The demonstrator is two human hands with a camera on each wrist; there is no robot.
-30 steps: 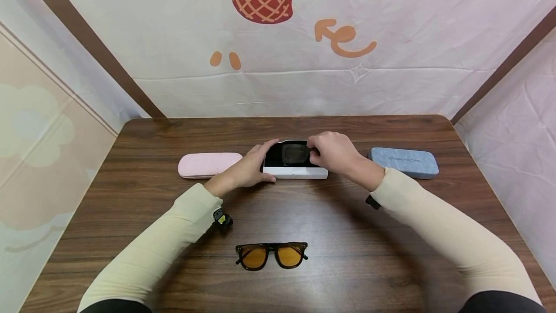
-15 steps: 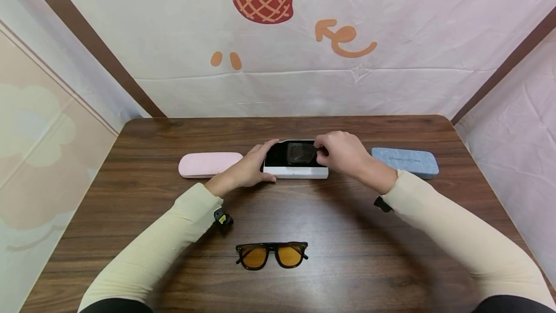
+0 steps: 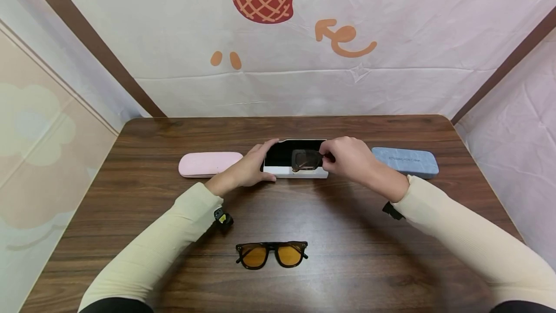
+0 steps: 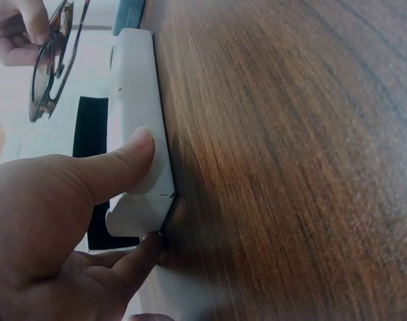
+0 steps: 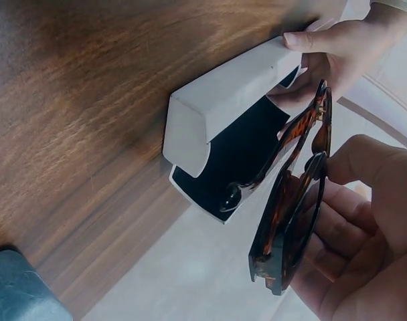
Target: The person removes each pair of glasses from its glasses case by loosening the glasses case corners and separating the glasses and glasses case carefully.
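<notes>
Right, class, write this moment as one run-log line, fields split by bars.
left hand: grips open white case | right hand: holds tortoiseshell glasses above case | on table: pink case, blue case, amber-lensed glasses

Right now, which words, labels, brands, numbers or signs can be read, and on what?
Blue glasses case: one line of lettering, too small and blurred to read.
Black wrist device: yellow patch, too small to read.
Tortoiseshell glasses, white glasses case, pink glasses case: no lettering visible.
Fabric backdrop: pictures, an orange arrow-like squiggle, no words.
</notes>
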